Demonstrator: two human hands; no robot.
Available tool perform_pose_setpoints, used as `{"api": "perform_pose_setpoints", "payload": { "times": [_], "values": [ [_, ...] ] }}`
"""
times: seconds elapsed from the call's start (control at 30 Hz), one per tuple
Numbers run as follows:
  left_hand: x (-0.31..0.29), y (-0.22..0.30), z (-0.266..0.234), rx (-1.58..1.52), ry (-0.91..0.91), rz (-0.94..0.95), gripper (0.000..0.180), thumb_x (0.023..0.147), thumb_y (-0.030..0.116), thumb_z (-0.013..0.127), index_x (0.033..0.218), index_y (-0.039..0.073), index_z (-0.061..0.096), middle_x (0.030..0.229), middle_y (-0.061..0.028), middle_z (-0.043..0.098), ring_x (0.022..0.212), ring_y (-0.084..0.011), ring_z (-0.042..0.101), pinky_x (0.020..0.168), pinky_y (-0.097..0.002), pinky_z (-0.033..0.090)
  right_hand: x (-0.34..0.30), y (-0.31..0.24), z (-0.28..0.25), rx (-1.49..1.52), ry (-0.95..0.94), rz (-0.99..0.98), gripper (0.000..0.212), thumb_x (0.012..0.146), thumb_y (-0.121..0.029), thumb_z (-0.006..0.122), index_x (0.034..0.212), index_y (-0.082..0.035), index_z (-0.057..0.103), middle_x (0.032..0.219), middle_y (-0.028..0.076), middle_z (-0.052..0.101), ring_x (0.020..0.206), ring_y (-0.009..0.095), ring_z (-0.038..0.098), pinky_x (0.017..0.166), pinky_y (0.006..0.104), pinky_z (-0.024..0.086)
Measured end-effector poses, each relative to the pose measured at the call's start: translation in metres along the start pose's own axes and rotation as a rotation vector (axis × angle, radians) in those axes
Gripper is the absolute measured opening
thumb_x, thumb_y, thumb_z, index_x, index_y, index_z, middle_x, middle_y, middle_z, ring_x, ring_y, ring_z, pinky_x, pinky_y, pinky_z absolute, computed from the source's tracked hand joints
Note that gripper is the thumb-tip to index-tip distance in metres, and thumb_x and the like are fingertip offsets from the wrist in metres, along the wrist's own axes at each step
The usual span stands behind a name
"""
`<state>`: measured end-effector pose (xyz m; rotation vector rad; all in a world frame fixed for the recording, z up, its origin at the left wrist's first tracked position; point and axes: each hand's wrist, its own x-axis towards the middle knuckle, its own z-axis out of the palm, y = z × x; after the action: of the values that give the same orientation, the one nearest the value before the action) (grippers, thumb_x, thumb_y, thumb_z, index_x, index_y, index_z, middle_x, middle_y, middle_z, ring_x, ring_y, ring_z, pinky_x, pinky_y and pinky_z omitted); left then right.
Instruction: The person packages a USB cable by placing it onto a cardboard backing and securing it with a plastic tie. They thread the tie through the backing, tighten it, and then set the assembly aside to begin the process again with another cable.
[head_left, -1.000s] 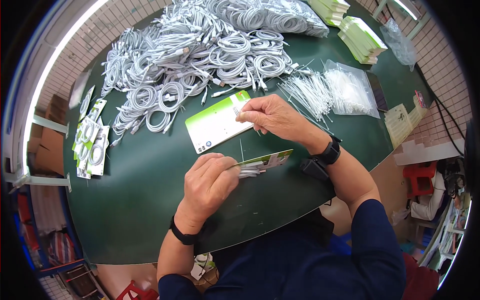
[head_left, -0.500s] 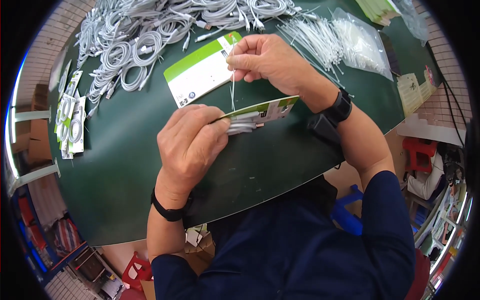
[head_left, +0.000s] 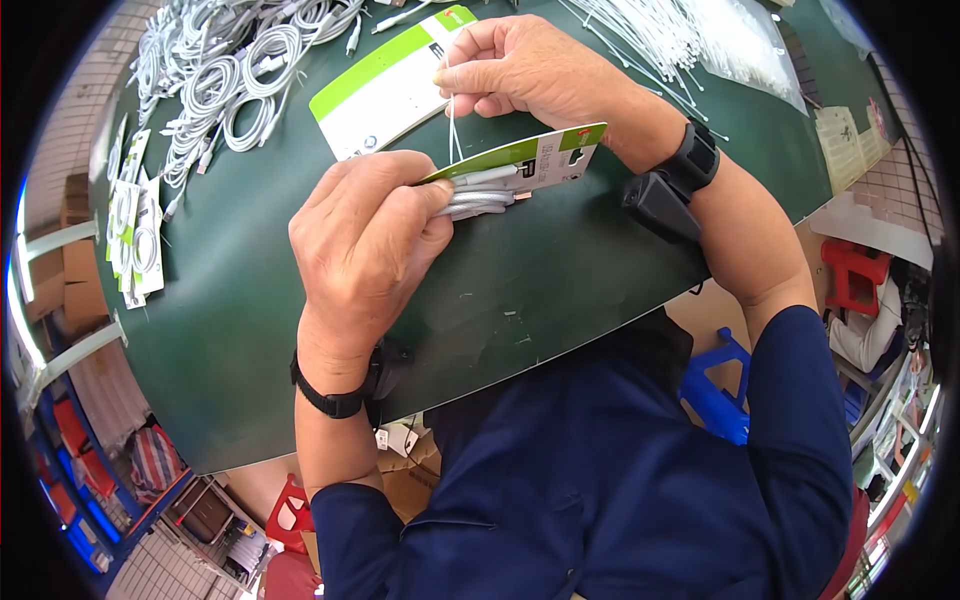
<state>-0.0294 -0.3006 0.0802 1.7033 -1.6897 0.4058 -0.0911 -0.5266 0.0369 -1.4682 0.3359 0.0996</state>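
My left hand point(head_left: 365, 225) is closed on a green and white backing card point(head_left: 550, 162) with a coiled white cable point(head_left: 480, 200) against its near face. The card is tilted up above the table. Beyond it, my right hand point(head_left: 515, 72) pinches the upper end of a thin white cable tie point(head_left: 453, 130), whose strands run down behind the card. Where the tie meets the card is hidden. A stack of green and white cards point(head_left: 375, 85) lies on the table just behind my hands.
The dark green table point(head_left: 230, 350) bears a heap of coiled cables point(head_left: 215, 90) at the far left and finished carded cables point(head_left: 135, 230) at the left edge. Loose cable ties point(head_left: 650, 40) and a plastic bag of ties point(head_left: 745, 50) lie at the far right.
The whole view has shifted, so the table's far things sit higher in it. My right hand still pinches the tie, and my left hand keeps the card, its near face now turned more into view.
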Motion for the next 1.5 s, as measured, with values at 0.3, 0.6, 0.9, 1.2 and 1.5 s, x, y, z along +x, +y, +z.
{"api": "perform_pose_setpoints", "payload": {
  "times": [0.3, 0.6, 0.9, 1.2, 1.5],
  "values": [
    [0.000, 0.001, -0.001, -0.001, -0.010, 0.001, 0.026, 0.060, -0.004, 0.078, 0.080, 0.005, 0.063, 0.084, -0.0060, 0.066, 0.073, -0.0231, 0.067, 0.065, -0.0337, 0.054, -0.014, -0.006, 0.009, -0.051, 0.011, -0.159, 0.020, 0.096, -0.021, 0.072, 0.103, -0.002, 0.069, 0.089, 0.002, 0.071, 0.083, 0.006, 0.070, 0.071, 0.0160, 0.052],
    [0.000, 0.000, -0.001, -0.017, -0.010, -0.006, 0.026, 0.061, -0.004, 0.078, 0.080, 0.005, 0.062, 0.084, -0.0060, 0.066, 0.072, -0.0231, 0.066, 0.064, -0.0334, 0.054, -0.012, -0.003, 0.012, -0.108, -0.013, -0.138, 0.020, 0.095, -0.020, 0.072, 0.103, -0.002, 0.069, 0.087, 0.002, 0.071, 0.081, 0.007, 0.070, 0.071, 0.0171, 0.052],
    [-0.001, 0.001, 0.000, -0.020, -0.006, -0.012, 0.026, 0.061, -0.005, 0.078, 0.081, 0.005, 0.063, 0.083, -0.0061, 0.066, 0.071, -0.0231, 0.065, 0.063, -0.0333, 0.053, -0.013, -0.005, 0.013, -0.054, -0.038, -0.172, 0.017, 0.095, -0.018, 0.071, 0.102, -0.002, 0.069, 0.084, 0.002, 0.071, 0.077, 0.006, 0.068, 0.069, 0.0182, 0.051],
    [-0.001, -0.001, 0.000, -0.026, -0.010, -0.013, 0.026, 0.062, -0.004, 0.078, 0.081, 0.005, 0.063, 0.084, -0.0063, 0.067, 0.072, -0.0230, 0.065, 0.063, -0.0330, 0.053, -0.017, -0.011, 0.017, -0.026, -0.059, -0.180, 0.014, 0.095, -0.016, 0.071, 0.099, -0.003, 0.068, 0.082, 0.000, 0.068, 0.074, 0.005, 0.065, 0.068, 0.0178, 0.050],
    [0.003, 0.004, -0.004, -0.007, -0.043, -0.033, 0.023, 0.063, -0.001, 0.077, 0.081, 0.005, 0.063, 0.091, -0.0040, 0.070, 0.073, -0.0216, 0.067, 0.063, -0.0326, 0.054, -0.021, -0.017, 0.013, -0.031, -0.374, -0.180, 0.013, 0.096, -0.016, 0.068, 0.091, -0.004, 0.067, 0.081, -0.002, 0.065, 0.070, 0.003, 0.058, 0.064, 0.0194, 0.047]
  ]
}}
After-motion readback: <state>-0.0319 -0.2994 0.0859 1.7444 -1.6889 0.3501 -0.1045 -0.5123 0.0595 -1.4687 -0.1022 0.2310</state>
